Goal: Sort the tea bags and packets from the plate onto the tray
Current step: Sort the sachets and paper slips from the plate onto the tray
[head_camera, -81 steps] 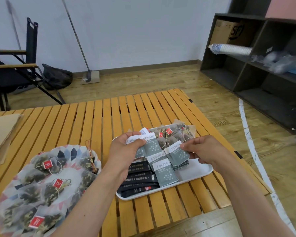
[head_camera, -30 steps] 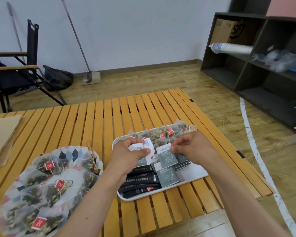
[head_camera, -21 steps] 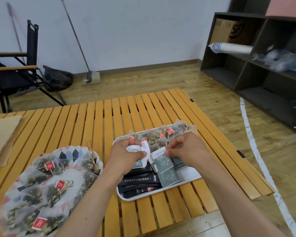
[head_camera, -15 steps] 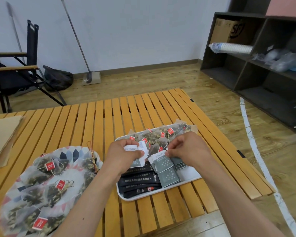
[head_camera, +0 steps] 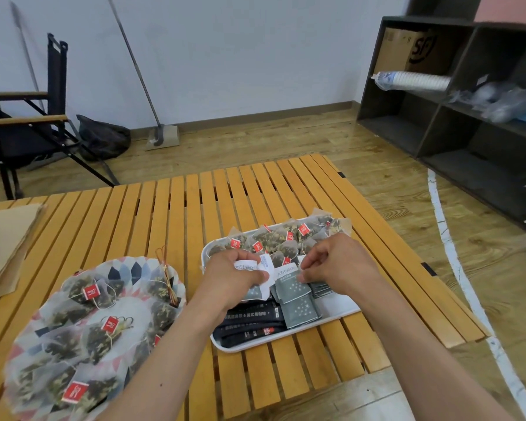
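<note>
Entry 1, grey-green tea packets: I am counting two lying flat and overlapping in the white tray. Their long axes are running 11 to 5 o'clock, with the white header ends pointing to 11. The right hand is pinching the upper packet's header edge with curled fingers. A thin stack of the same kind is lying under that hand, count unclear. The left hand is gripping a bunch of them, fingers closed round it; I cannot tell how many.

Entry 2, black stick packets: at least three are lying at the tray's 7 o'clock corner, long axes roughly 9 to 3. The left wrist is partly covering them.

Entry 3, mesh tea bags: these are crowding the tray's 12 o'clock edge, five red tags showing.

Entry 4, patterned plate: it is sitting at the tray's 9 o'clock on the slatted table. It is carrying the plate tea bags, four red tags showing.

Entry 5, brown paper: it is lying at the table's 9 o'clock edge.
</note>
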### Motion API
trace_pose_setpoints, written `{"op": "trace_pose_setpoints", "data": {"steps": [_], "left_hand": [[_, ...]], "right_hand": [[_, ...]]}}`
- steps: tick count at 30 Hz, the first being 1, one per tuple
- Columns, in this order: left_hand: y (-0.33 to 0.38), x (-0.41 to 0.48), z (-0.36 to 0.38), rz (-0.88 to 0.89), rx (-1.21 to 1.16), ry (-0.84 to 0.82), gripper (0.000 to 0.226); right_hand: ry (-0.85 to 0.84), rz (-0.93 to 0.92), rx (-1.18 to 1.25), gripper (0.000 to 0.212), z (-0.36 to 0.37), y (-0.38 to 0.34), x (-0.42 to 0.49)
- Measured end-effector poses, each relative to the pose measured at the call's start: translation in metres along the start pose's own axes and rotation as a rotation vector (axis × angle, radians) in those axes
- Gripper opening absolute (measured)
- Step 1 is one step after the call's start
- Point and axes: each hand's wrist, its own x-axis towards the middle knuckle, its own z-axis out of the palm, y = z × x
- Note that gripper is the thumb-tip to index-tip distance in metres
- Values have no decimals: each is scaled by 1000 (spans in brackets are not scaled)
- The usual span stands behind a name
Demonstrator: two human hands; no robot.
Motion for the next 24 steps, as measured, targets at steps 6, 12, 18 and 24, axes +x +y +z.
{"op": "trace_pose_setpoints", "data": {"steps": [6, 12, 18, 24], "left_hand": [[3, -3, 6, -27, -61, -27, 29], [2, -2, -4, -26, -51, -26, 27], [5, -7, 1, -5, -56, -38, 28], [9, -8, 2, 25, -193, -34, 33]], "right_hand": [[-5, -17, -4, 18, 0, 1, 0], [10, -52, -19, 12, 0, 1, -3], [15, -56, -3, 12, 0, 0, -5], [110, -98, 181, 13, -5, 0, -7]]}}
